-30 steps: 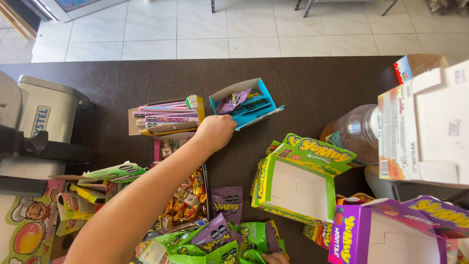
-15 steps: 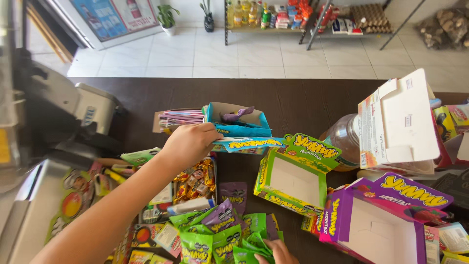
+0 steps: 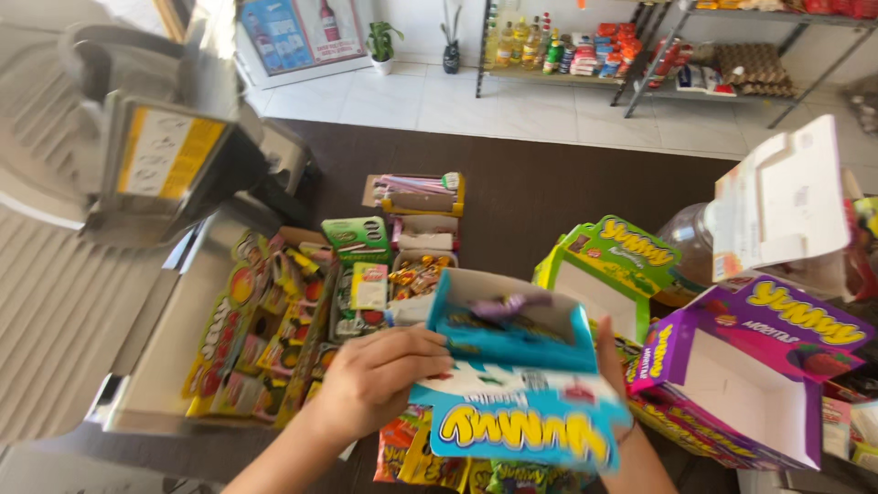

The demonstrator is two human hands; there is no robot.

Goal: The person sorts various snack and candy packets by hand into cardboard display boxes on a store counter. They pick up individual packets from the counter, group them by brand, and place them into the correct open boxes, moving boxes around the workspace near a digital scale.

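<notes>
We held the open blue cardboard candy box [image 3: 517,380] over the dark bench [image 3: 540,192], left hand [image 3: 380,375] fingers [image 3: 416,352] clamped on its side to steady it (right hand [image 3: 611,352] mostly hidden behind, grip unclear).

Surface: I see a dark brown counter [image 3: 549,192] — bare along its far edge.
Far middle: a flat box of striped sticks [image 3: 416,194].
Left: a tray of yellow-red sweets [image 3: 261,329] beside small open candy boxes [image 3: 402,270].
Right: a green display carton [image 3: 608,274], a purple display carton [image 3: 759,366] — open, close together.
</notes>
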